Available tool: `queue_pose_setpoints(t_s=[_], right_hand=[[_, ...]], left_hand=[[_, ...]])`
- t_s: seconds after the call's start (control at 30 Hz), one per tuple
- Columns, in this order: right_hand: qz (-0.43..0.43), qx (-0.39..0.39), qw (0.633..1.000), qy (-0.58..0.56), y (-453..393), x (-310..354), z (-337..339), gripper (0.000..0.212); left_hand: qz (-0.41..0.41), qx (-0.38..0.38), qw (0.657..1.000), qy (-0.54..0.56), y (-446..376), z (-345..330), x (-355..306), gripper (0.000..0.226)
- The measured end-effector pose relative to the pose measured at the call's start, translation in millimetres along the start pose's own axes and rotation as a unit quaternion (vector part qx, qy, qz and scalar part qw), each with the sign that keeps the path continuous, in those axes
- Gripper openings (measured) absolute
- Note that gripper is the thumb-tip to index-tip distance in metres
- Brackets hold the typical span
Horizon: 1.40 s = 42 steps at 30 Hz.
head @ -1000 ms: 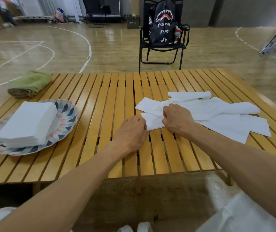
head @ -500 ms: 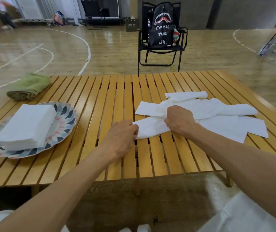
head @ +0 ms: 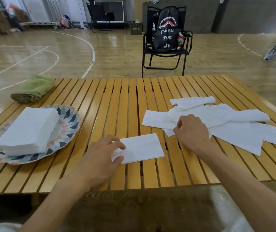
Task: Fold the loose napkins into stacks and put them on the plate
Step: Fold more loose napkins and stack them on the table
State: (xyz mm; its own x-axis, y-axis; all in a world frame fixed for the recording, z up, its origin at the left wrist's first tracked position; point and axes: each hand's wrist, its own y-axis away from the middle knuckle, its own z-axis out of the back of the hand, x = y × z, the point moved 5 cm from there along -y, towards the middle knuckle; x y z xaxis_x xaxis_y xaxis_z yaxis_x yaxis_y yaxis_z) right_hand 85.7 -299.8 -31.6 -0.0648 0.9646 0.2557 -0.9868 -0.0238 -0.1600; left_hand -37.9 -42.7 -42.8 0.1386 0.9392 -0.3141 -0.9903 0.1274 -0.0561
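One white napkin [head: 142, 148] lies flat near the table's front edge, apart from the pile. My left hand [head: 103, 156] rests on its left end, thumb and fingers pinching that edge. My right hand [head: 191, 129] sits on the near left part of the loose napkin pile [head: 226, 121], fingers curled into the paper. At the left stands a patterned plate [head: 67, 136] carrying a tall stack of folded napkins [head: 28, 129].
A rolled green towel [head: 33, 89] lies at the table's far left corner. Behind the slatted wooden table [head: 117, 101] stands a black folding chair [head: 165, 52] with a shark-mouth backpack on it. The table's front edge runs just below my hands.
My left hand has pulled one napkin out of the pile toward the front and left. It now lies flat and separate. My right hand stayed on the pile.
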Motion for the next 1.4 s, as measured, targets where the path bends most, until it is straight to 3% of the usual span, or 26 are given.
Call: queue_pose_setpoints(t_s=[0.2, 0.3, 0.4, 0.57, 0.67, 0.8, 0.97, 1.13, 1.2, 1.23, 1.3, 1.4], right_hand=[[0.133, 0.001, 0.990, -0.050, 5.2, 46.1, -6.8, 0.020], [0.145, 0.037, 0.989, 0.009, -9.2, 59.7, -17.1, 0.028], [0.145, 0.069, 0.984, 0.078, -25.0, 68.4, -23.2, 0.024], [0.137, 0.063, 0.983, 0.102, -31.8, 76.4, -23.6, 0.020], [0.120, 0.027, 0.991, 0.060, -32.9, 75.4, -14.9, 0.020], [0.125, 0.039, 0.990, 0.045, -27.5, 77.3, -6.7, 0.016], [0.115, 0.001, 0.991, -0.062, -24.7, 78.7, 18.9, 0.010], [0.182, -0.029, 0.957, -0.224, 10.9, 87.7, 42.2, 0.005], [0.211, -0.036, 0.949, -0.233, 31.7, 91.4, 37.4, 0.004], [0.222, -0.037, 0.947, -0.229, 40.4, 92.3, 32.5, 0.005], [0.242, -0.031, 0.946, -0.214, 53.5, 95.3, 21.3, 0.005], [0.268, -0.008, 0.942, -0.201, 64.0, 99.1, 9.8, 0.006]], left_hand=[[-0.025, -0.025, 0.999, 0.023, 1.9, -22.8, 7.0, 0.025], [-0.028, -0.050, 0.998, 0.028, -2.0, -24.1, 4.4, 0.020], [-0.034, -0.057, 0.997, 0.031, -2.8, -25.9, 3.9, 0.018], [-0.038, -0.064, 0.997, 0.029, -2.2, -26.1, 3.7, 0.018], [-0.037, -0.063, 0.997, 0.034, -2.1, -25.2, 3.3, 0.018], [-0.041, -0.061, 0.997, 0.038, -1.4, -23.8, 3.0, 0.018], [-0.032, -0.056, 0.997, 0.048, -2.8, -21.9, 2.7, 0.016], [-0.004, -0.061, 0.995, 0.082, -4.5, -21.7, 3.0, 0.015], [0.039, -0.074, 0.974, 0.210, -4.5, -13.7, -2.0, 0.016], [0.063, -0.074, 0.948, 0.305, -4.9, -9.5, -4.9, 0.024], [0.090, -0.065, 0.878, 0.466, -6.5, -2.0, -12.0, 0.041], [0.114, -0.041, 0.759, 0.640, -9.3, -1.5, -14.6, 0.048]])
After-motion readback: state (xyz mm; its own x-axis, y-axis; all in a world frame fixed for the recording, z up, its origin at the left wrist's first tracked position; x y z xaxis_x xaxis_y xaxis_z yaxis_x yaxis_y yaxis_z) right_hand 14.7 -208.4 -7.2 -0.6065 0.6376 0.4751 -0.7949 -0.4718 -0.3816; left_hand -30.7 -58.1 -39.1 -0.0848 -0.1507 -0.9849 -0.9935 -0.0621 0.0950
